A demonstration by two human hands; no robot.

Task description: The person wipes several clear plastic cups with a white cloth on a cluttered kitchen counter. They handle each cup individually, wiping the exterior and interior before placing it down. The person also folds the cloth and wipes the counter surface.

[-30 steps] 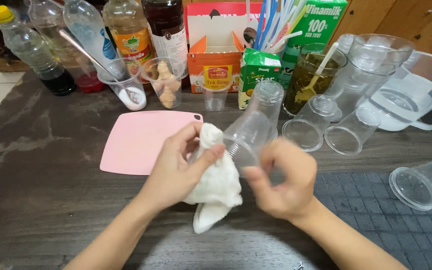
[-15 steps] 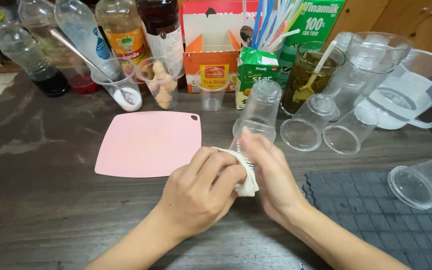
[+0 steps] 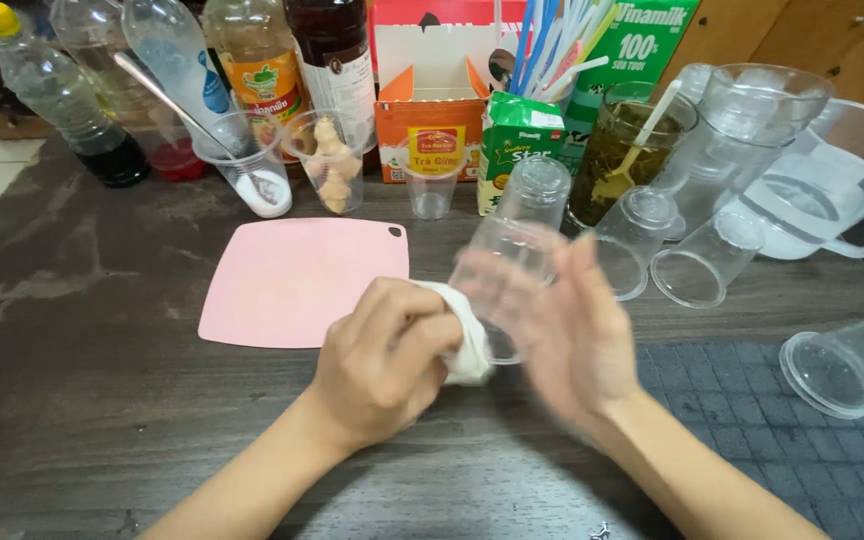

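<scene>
both hands (image 3: 472, 345) seemingly wipe a blurred clear cup (image 3: 502, 280) with cloth (image 3: 467, 335).

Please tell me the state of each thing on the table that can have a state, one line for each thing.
left hand: closed around the white cloth
right hand: open, blurred, at the clear plastic cup
clear plastic cup: tilted, off the table
pink cutting board: flat, bare
jar of dark tea: upright, spoon inside
yellow-capped bottle: capped, upright
</scene>
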